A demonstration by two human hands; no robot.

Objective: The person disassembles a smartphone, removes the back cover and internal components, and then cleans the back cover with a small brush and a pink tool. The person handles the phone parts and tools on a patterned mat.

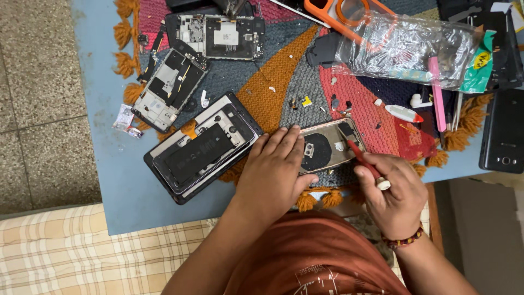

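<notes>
Left hand lies flat, fingers spread, pinning the open phone down on the mat at the table's near edge. Right hand is closed round a red screwdriver, tip down inside the phone's shell. That tip could skid off and gouge something if the phone shifts. Tiny screws lie loose just beyond; a nudge would scatter them. A bigger opened phone crowds the left hand, and a plastic bag sits further back.

Left hand lies flat, fingers spread; right hand is fisted.
</notes>
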